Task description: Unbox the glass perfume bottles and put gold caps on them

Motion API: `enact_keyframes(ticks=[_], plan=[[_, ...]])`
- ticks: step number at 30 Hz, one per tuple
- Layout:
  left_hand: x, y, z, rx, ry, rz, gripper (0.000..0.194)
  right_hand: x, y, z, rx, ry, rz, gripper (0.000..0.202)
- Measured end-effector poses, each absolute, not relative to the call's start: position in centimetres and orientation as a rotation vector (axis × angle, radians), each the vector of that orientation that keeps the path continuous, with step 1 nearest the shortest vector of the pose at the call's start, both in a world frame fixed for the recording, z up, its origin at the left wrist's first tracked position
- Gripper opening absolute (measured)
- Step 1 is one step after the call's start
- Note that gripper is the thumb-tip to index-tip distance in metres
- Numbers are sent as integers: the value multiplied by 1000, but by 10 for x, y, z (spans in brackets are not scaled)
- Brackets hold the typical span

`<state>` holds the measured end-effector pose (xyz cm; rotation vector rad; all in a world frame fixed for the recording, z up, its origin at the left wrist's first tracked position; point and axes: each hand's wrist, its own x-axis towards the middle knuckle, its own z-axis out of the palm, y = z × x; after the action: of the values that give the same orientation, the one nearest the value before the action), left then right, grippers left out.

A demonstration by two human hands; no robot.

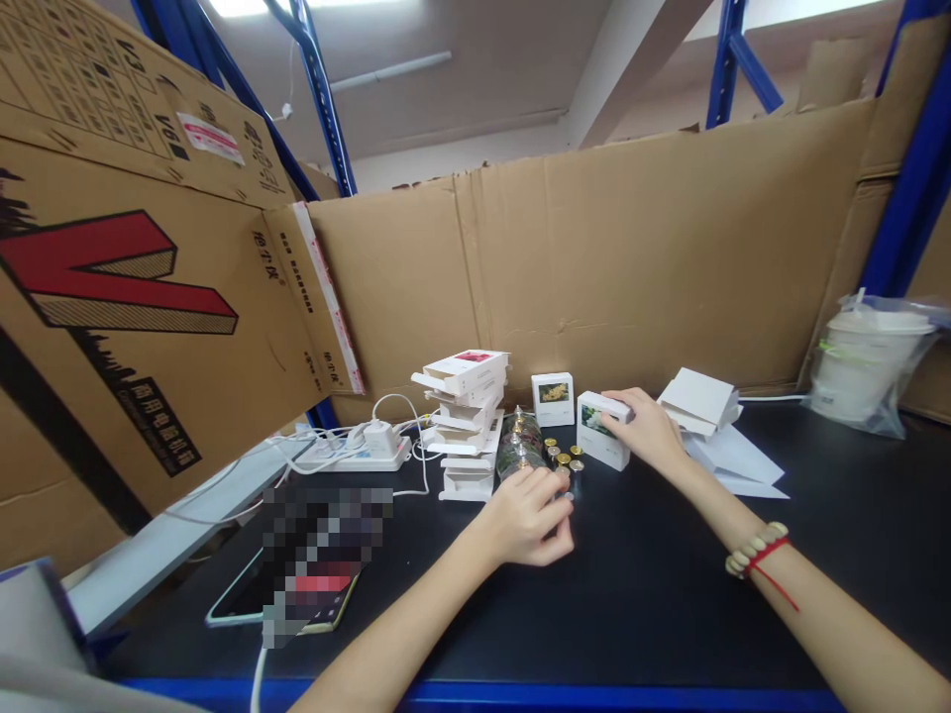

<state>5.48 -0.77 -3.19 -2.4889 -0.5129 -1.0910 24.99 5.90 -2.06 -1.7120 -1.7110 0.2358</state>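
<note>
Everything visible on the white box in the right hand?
The white box looks like card: a picture of pale flowers on green on the upper front, faint print below, too small to read. It stands upright on the black tabletop, right of a similar box. The right hand grips its upper right, the thumb partly covering the picture. Its back is hidden.

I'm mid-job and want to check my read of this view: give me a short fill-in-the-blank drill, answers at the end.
1. The right hand holds an upright box whose main colour is ____.
2. In the picture, the stack of boxes stands to the ____ of the upright box.
3. The lidded cup stands near the picture's ____ edge.

Missing words: white; left; right.
</note>
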Motion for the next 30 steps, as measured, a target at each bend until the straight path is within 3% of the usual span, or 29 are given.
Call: enact_keyframes(ticks=[7,14,30], plan=[[55,-8,-34,-2502,-533,-1069,14,247,63,-29,-1606,-1762,37,21],[54,-7,-35,-2514,-534,-1071,15,241,64,-47,-1507,-1981,-366,36],[56,-10,-28,-2531,-553,-1043,17,243,63,-50,-1593,-1932,-138,34]])
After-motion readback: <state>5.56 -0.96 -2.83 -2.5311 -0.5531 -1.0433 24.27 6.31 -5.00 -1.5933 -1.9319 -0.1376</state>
